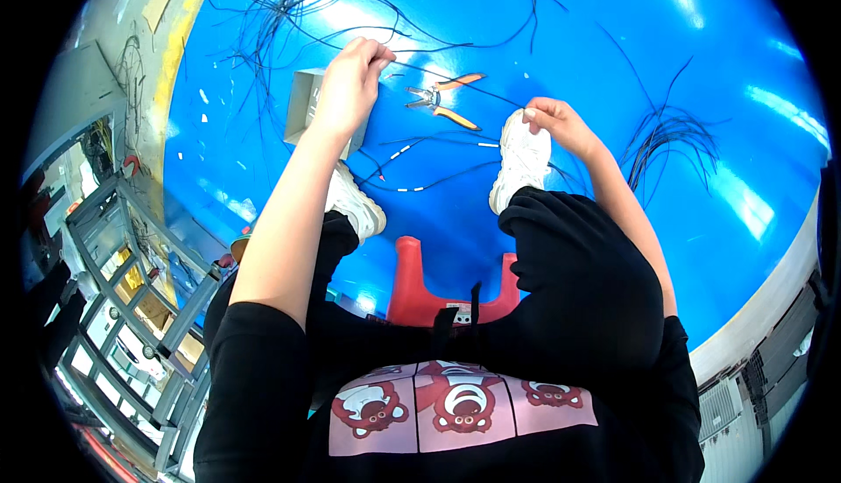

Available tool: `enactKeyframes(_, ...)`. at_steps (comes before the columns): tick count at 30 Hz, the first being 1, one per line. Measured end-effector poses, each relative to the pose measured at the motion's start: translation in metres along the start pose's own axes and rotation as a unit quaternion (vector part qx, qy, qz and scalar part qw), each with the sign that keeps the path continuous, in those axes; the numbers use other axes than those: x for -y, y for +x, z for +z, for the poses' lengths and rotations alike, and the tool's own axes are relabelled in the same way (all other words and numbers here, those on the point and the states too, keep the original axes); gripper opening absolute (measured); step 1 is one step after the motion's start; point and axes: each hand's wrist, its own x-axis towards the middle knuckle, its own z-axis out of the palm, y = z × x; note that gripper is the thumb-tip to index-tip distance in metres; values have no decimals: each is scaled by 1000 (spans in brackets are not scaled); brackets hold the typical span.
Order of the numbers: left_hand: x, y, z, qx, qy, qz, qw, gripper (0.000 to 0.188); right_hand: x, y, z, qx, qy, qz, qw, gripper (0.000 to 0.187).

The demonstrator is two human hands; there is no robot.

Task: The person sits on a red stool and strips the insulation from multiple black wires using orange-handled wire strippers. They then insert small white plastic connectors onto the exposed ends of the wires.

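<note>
Floor [578, 28], glossy blue, meets a yellow stripe [166, 89] at its left edge; a grey metal rack [188, 310] stands beyond. One thin black wire [495, 95] spans mid-floor above orange-handled pliers [427, 98], pinched by left hand [352, 84] and right hand [563, 126]. White sleeves [410, 190] mark wires nearby, any print too small to read.

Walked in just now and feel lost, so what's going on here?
A person holds a thin black wire stretched between left grip and right grip, above a blue floor. Orange-handled pliers lie open below, untouched. A grey box sits near the left grip. A tangle of wires lies beyond it, and a wire bundle lies off to the right.
</note>
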Motion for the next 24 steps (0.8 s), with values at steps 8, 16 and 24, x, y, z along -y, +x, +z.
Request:
enactKeyframes(8,42,-40,47,-19,-13,-92,995,6,-95,-22,-16,-133,119,19,984,7)
enactKeyframes(16,36,-41,80,79,25,-89,993,7,-106,4,-15,-281,-70,111,951,8)
enactKeyframes(24,57,-86,88,240,268,-25,933,18,-128,-14,1,-249,-303,60,918,14)
